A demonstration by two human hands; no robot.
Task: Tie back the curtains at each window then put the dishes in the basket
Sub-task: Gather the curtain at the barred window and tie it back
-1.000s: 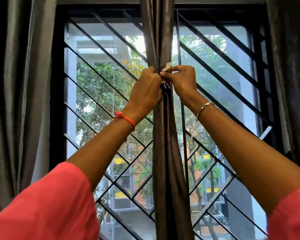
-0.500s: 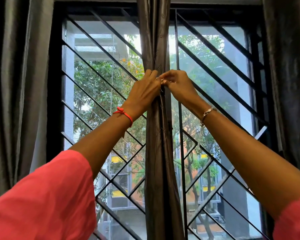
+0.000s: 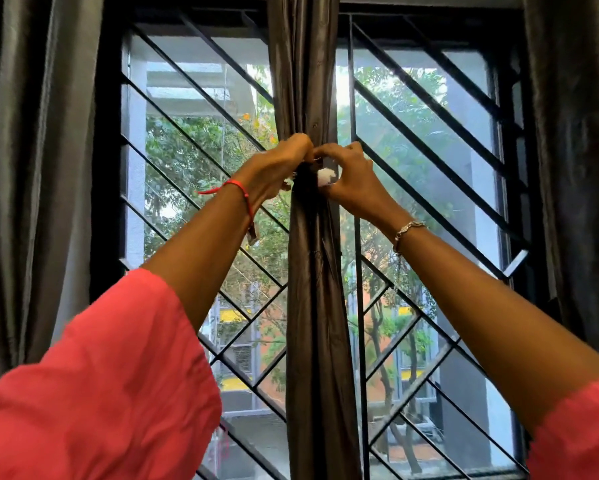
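Curtain [image 3: 312, 306] now shows white tie [image 3: 325, 176] between left hand [image 3: 277, 168] and right hand [image 3: 355, 183].

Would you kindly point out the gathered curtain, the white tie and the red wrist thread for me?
gathered curtain [image 3: 313, 306], head view, on the bunched fabric under the tie.
white tie [image 3: 325, 175], head view, on its white tuft.
red wrist thread [image 3: 239, 185], head view, on the strand across the wrist.
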